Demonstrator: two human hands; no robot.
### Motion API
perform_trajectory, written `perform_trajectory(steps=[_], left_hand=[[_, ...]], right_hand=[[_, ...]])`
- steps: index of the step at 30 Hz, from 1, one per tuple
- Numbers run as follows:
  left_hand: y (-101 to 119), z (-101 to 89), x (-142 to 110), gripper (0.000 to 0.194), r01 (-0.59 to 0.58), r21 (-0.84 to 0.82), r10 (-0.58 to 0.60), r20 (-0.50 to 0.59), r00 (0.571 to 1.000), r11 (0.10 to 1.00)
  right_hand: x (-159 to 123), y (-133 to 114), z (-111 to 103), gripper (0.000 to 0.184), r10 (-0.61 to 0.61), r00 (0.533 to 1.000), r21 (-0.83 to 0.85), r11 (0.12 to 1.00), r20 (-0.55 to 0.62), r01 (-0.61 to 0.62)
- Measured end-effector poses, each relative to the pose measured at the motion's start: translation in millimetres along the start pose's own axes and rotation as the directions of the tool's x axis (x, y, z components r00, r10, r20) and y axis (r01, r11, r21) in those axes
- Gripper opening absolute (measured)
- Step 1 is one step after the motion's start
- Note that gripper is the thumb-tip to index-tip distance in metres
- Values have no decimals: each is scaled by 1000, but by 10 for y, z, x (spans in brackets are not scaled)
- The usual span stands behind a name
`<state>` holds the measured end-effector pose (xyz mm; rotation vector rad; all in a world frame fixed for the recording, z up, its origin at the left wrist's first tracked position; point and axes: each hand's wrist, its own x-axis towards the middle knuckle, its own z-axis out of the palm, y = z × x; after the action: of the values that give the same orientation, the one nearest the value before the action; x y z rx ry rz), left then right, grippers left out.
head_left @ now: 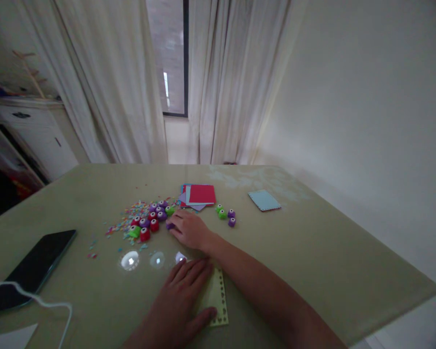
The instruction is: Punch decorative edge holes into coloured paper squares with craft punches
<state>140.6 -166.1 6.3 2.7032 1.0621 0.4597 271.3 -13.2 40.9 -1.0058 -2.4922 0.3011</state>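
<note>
My left hand [181, 300] lies flat, fingers stretched, over a yellow card [221, 295] near the table's front. Small punched shapes line the card's right and lower edges; much of the rest is hidden under the hand. Farther out, my right hand [191, 229] is closed around a purple paper punch [170, 226], mostly covered by the fingers. Just left of it stand several small punches with eye-like tops, among them a red punch [145, 234], a green punch [134, 231] and another purple punch [162, 214].
Colourful paper bits [125, 220] are scattered around the punches. A stack of coloured cards [202, 194] lies behind. To the right are two green and two purple punches [231, 222], then a light-blue card [264, 200]. A dark tablet [32, 269] and white cable [51, 304] lie left.
</note>
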Motion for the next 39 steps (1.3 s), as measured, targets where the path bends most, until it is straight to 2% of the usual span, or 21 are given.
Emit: perform_trajectory(steps=[5,10,12,14,18,21,24,31,35,39], left_hand=[[-43,11,3,76,25,81,-28,41,999,996],[-187,-50,169,66,227,209,-238,26,971,951],[-257,-43,209,65,242,209,-249,7,968,947],[-309,-8,210,63,240,194,-234,-52,971,951],[-333,55,147,67,187,167,-153,-194,969,968],[-307,39,119,73,157,141,-119,-244,962,978],[-280,9,118,73,140,123,-105,-256,961,982],[-275,10,104,72,97,166,-53,-252,966,981],[-274,1,104,73,94,180,-50,-234,971,979],[-261,-33,110,81,76,188,-32,-227,973,979]], right_hand=[[-448,245,-286,7,92,995,4,996,-25,-92],[-1081,404,-478,7,264,960,51,964,-88,-260],[-1286,404,-488,9,337,931,144,937,-141,-318],[-1416,372,-486,12,374,912,258,910,-171,-325],[-1468,247,-497,17,394,913,371,868,-107,-331],[-1434,144,-496,22,448,893,431,815,-45,-387],[-1414,66,-465,31,511,860,532,727,6,-435],[-1397,43,-447,23,571,820,648,608,44,-458],[-1396,44,-460,23,572,819,651,605,44,-458],[-1403,48,-458,21,558,829,601,647,46,-469]])
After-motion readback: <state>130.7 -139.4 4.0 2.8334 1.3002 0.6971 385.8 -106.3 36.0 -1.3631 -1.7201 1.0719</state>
